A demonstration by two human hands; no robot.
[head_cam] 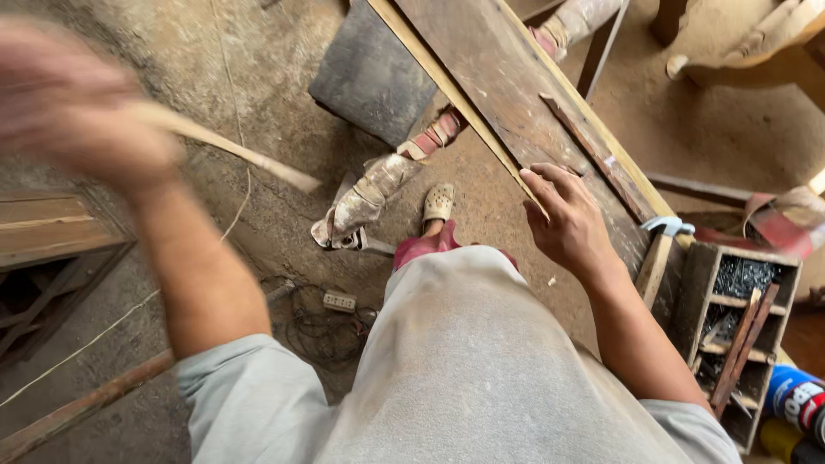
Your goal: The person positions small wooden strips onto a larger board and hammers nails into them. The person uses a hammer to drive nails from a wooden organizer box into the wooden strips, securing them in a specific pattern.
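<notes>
My left hand (69,103) is raised at the upper left, blurred, and closed around a thin pale wooden strip (249,159) that slants down to the right. My right hand (567,219) rests with spread fingers on the near edge of a long dark wooden plank (507,77), touching a thin light strip (455,94) that runs along that edge. A short reddish wooden piece (593,150) lies on the plank just beyond the fingers. My grey shirt fills the lower middle.
A wooden box of nails and screws (730,318) stands at the right with a spray can (795,399) beside it. On the dirt floor lie a power strip with cables (338,301), a wrapped bundle (369,198), a dark slab (369,77) and my sandalled foot (438,206). Boards (43,228) sit at the left.
</notes>
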